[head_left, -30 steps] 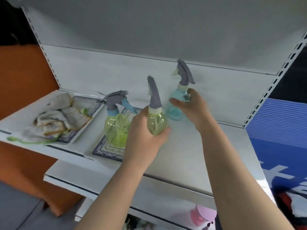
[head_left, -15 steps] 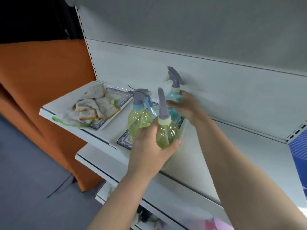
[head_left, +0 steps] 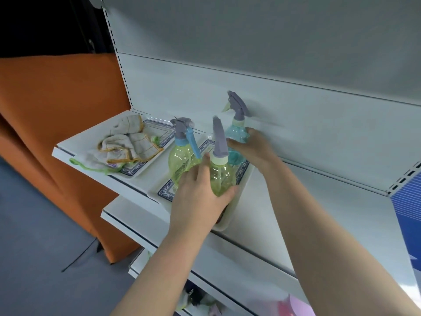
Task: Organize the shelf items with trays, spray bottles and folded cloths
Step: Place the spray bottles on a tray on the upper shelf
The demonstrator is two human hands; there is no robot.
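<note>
Carried leftward, the white-collared green bottle (head_left: pixel 221 176) is now over the patterned tray (head_left: pixel 164 193), base hidden by the gripping left hand (head_left: pixel 196 199). At 1 o'clock, the right hand (head_left: pixel 254 149) clasps the blue bottle (head_left: pixel 237 133).

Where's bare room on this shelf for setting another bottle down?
The widest bare shelf lies right of the bottle tray, up to the blue panel. A narrow strip separates that tray from the cloth tray. The bottle tray is crowded: the left hand grips a green bottle, the right hand a blue bottle, beside a third bottle.
</note>
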